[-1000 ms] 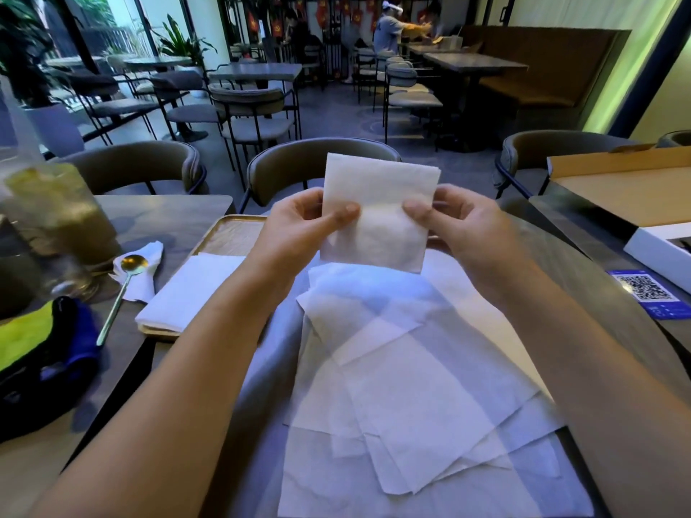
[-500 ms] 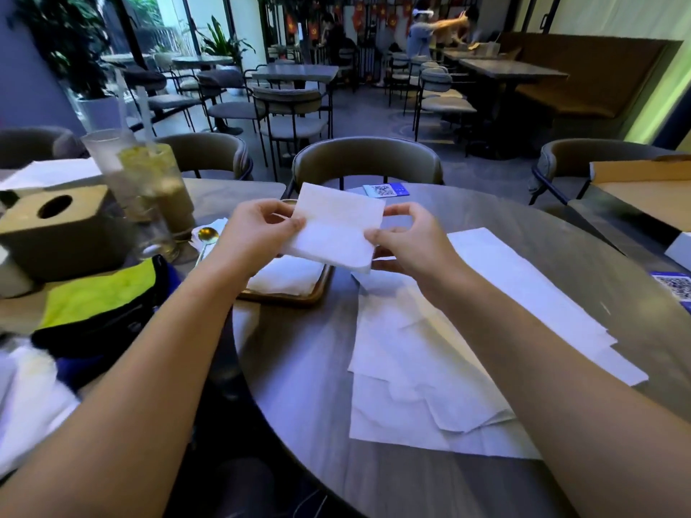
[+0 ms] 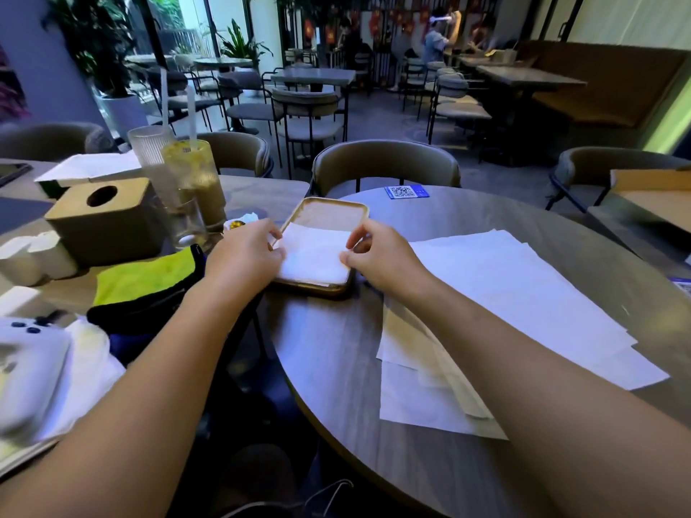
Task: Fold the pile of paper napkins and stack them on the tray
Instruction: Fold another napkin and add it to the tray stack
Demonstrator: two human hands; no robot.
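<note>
Left hand [image 3: 245, 252] pinches the left edge of the folded napkin [image 3: 314, 256], which lies on the tray [image 3: 329, 211] between both hands. Right hand [image 3: 381, 257] pinches its right edge, fingers curled. Unfolded napkin pile [image 3: 504, 293] lies on the bench [image 3: 329, 368] right of the right hand.

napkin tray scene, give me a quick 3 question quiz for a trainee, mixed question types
1. True or false: the folded napkin lies at the near end of the tray.
2. Multiple choice: the unfolded napkins lie (A) on the round table, to the right of the tray, (B) in the tray, (C) on the chair.
3. Fill in: the left hand and right hand are at the napkin's ____ edges.

Key: 1 true; 2 A; 3 side
</note>
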